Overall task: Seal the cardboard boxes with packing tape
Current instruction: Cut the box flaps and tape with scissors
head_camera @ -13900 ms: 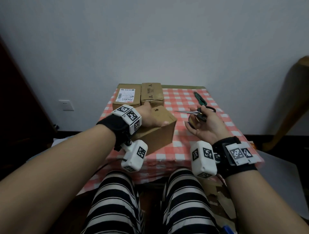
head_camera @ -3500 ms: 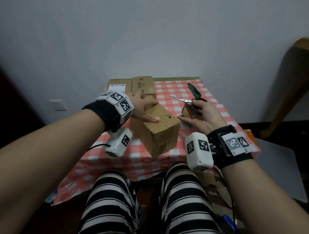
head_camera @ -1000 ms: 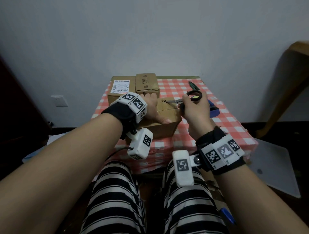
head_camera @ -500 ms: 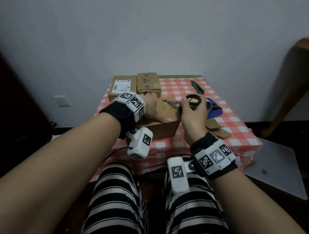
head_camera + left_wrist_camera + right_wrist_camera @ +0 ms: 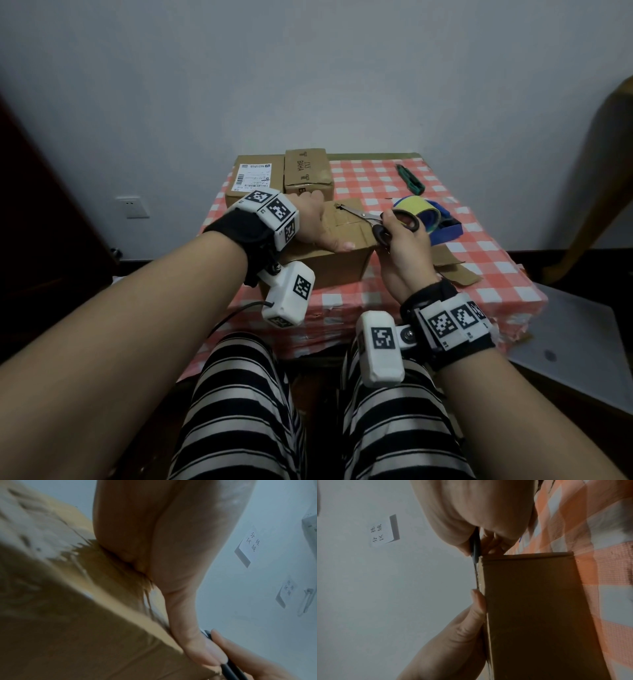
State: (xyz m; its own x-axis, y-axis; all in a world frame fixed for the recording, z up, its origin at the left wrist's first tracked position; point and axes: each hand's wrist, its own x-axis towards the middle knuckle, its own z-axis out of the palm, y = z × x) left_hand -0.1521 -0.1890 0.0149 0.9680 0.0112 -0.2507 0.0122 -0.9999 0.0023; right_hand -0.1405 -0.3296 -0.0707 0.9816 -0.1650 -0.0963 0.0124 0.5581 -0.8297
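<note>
Right hand point(image 5: 404, 250) grips the black loop handles of a pair of steel-bladed scissors point(image 5: 380, 221), fingers curled through and around them; the blades point left and slightly away, lying low over the top of the plain brown cardboard box point(image 5: 339, 263) nearest the person. Left hand point(image 5: 317, 222) presses down on that box's top with palm and fairly straight fingers, the thumb lying along the near top edge, its tip close to the scissor handles. This box sits at the near edge of the red-and-white checked worktop point(image 5: 479, 250), long axis running left to right.

Just right of it lie loose scraps of brown cardboard point(image 5: 452, 267). Beyond the right hand stands a roll of packing tape with a yellow core point(image 5: 416, 214) in a blue holder point(image 5: 445, 229). Farther back, a green-handled utility knife point(image 5: 410, 178) points toward the wall.

At the far left stand two more brown cardboard boxes: one with a white shipping label with barcode point(image 5: 251, 176), print too small to read, and one printed "BAHA" point(image 5: 308, 171), long axis running away from the person.
</note>
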